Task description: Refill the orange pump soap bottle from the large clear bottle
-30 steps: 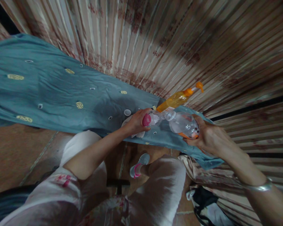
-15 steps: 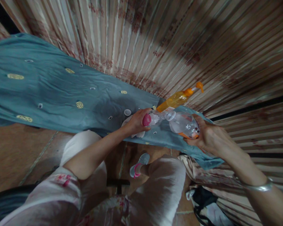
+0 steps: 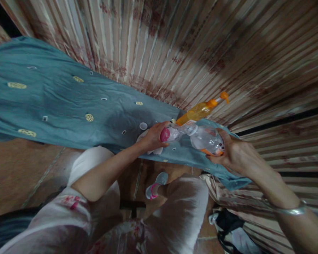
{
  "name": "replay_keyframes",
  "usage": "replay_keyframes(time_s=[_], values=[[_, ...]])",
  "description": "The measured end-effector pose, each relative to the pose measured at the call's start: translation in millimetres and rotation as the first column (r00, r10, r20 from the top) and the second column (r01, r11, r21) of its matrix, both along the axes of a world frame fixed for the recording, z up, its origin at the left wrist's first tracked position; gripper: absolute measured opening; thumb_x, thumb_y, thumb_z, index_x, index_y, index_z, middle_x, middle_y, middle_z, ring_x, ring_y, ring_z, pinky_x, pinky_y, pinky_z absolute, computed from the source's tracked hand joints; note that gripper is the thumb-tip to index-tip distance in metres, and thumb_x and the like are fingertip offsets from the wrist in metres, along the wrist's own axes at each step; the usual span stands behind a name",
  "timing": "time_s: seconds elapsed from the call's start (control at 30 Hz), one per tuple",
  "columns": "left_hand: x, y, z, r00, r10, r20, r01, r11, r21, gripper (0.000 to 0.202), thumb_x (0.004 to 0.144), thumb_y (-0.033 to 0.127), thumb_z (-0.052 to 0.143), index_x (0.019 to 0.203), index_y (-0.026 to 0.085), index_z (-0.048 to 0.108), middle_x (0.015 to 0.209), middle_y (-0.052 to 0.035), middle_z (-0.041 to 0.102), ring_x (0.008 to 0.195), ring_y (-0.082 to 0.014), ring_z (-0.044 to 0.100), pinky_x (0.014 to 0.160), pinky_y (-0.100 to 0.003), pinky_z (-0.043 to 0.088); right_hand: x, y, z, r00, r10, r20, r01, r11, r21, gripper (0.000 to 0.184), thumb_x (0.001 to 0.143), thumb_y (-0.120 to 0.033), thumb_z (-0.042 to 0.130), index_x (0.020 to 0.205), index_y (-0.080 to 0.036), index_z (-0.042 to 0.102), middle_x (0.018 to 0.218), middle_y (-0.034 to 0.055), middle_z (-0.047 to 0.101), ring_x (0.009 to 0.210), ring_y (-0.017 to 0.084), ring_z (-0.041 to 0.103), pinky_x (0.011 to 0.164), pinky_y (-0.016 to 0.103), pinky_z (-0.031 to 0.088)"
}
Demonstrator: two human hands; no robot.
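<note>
My left hand (image 3: 157, 135) is wrapped round a small clear plastic bottle (image 3: 177, 132) with a pink label or base. In my right hand (image 3: 229, 150) is a larger clear plastic bottle (image 3: 207, 140) with orange on its label, gripped near its base. Both bottles lie tilted sideways, and their necks meet mouth to mouth between my hands. Whether liquid passes between them I cannot tell. Just behind them stands an orange pump bottle (image 3: 197, 112) holding yellow-orange liquid. A round white cap (image 3: 143, 126) lies beside my left hand, and a crumpled whitish cloth or tissue (image 3: 155, 151) shows under my left wrist.
A teal cloth with pineapple prints (image 3: 55, 102) covers the long narrow table. Pleated curtains (image 3: 148, 46) hang right behind it and along the right side. Below are my knees, the tiled floor (image 3: 23, 169) and a dark bag or cloth (image 3: 229, 222) at lower right.
</note>
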State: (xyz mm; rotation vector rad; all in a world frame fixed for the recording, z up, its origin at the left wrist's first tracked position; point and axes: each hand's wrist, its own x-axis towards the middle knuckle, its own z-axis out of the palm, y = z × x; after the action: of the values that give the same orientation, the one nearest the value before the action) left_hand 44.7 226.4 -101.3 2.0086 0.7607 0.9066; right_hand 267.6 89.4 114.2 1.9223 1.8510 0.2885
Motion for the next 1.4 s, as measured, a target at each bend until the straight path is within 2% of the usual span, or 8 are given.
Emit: replay_keyframes(time_s=[0.17,0.37,0.53,0.7,0.87,1.07,1.2,1.4], values=[[0.1,-0.2,0.1,1.000,0.005,0.001,-0.005,1.000,-0.006,0.091,0.072,0.018,0.096,0.153,0.020,0.056,0.158,-0.0165,0.067,0.144,-0.0408,0.065,0.127,-0.063,0.049,5.3,-1.2,-2.9,0.999,0.041,-0.021,-0.041,0.999,0.032,0.079,0.092,-0.054,0.068,0.156,-0.010,0.052,0.090,0.0137,0.084,0.080,0.038,0.081,0.064,0.038,0.055],[-0.2,1.5,-3.3,1.000,0.003,0.022,-0.003,1.000,0.002,0.088,0.072,0.022,0.095,0.151,0.022,0.057,0.156,-0.0157,0.068,0.143,-0.0382,0.067,0.125,-0.059,0.051,6.0,-0.9,-3.0,0.998,0.053,-0.032,-0.051,0.998,0.046,0.081,0.091,-0.055,0.071,0.156,-0.010,0.052,0.097,0.0171,0.085,0.086,0.039,0.081,0.069,0.040,0.057],[-0.3,1.3,-2.5,0.999,0.007,0.034,-0.007,1.000,0.002,0.088,0.070,0.021,0.096,0.150,0.023,0.059,0.157,-0.0146,0.068,0.143,-0.0371,0.067,0.127,-0.057,0.051,3.4,-1.1,-2.4,0.999,0.045,-0.021,-0.044,0.998,0.041,0.079,0.092,-0.054,0.070,0.156,-0.011,0.053,0.093,0.0157,0.084,0.080,0.040,0.080,0.064,0.040,0.056],[0.0,0.5,-0.8,1.000,0.012,0.015,-0.012,1.000,0.001,0.088,0.072,0.020,0.096,0.151,0.020,0.059,0.157,-0.0165,0.068,0.144,-0.0403,0.066,0.127,-0.059,0.050,3.3,-1.6,-3.1,0.999,0.040,-0.016,-0.039,0.999,0.034,0.078,0.093,-0.055,0.068,0.156,-0.012,0.052,0.090,0.0138,0.083,0.078,0.038,0.078,0.063,0.039,0.053],[0.3,1.2,-1.8,1.000,0.015,0.022,-0.015,1.000,0.010,0.089,0.070,0.021,0.097,0.151,0.022,0.059,0.155,-0.0147,0.070,0.140,-0.0395,0.068,0.124,-0.058,0.053,5.0,-1.8,-3.5,0.998,0.058,-0.006,-0.058,0.998,0.037,0.078,0.093,-0.053,0.071,0.156,-0.010,0.052,0.093,0.0158,0.084,0.080,0.038,0.079,0.065,0.039,0.054],[-1.8,-1.9,4.7,0.999,0.005,-0.039,-0.005,1.000,0.003,0.087,0.075,0.021,0.093,0.154,0.012,0.055,0.158,-0.0196,0.067,0.143,-0.0415,0.066,0.127,-0.057,0.051,13.5,-1.8,-11.0,0.995,0.087,0.039,-0.089,0.993,0.072,0.083,0.089,-0.057,0.074,0.155,-0.011,0.053,0.091,0.0123,0.084,0.076,0.037,0.079,0.061,0.038,0.053],[-1.3,-2.6,7.3,0.999,0.006,-0.045,-0.006,1.000,-0.005,0.090,0.073,0.017,0.095,0.154,0.016,0.055,0.160,-0.0182,0.065,0.145,-0.0406,0.065,0.128,-0.060,0.050,17.4,-2.1,-14.0,0.995,0.093,0.046,-0.096,0.992,0.078,0.083,0.089,-0.057,0.076,0.156,-0.011,0.054,0.087,0.0103,0.083,0.074,0.036,0.079,0.060,0.038,0.052],[-0.6,-2.7,5.9,0.999,0.012,-0.041,-0.013,1.000,-0.004,0.091,0.074,0.017,0.095,0.155,0.014,0.054,0.160,-0.0205,0.065,0.145,-0.0424,0.064,0.127,-0.062,0.050,15.4,-1.9,-11.4,0.998,0.054,0.032,-0.056,0.997,0.054,0.086,0.090,-0.054,0.078,0.159,-0.011,0.051,0.088,0.0097,0.084,0.079,0.037,0.081,0.064,0.038,0.055]])
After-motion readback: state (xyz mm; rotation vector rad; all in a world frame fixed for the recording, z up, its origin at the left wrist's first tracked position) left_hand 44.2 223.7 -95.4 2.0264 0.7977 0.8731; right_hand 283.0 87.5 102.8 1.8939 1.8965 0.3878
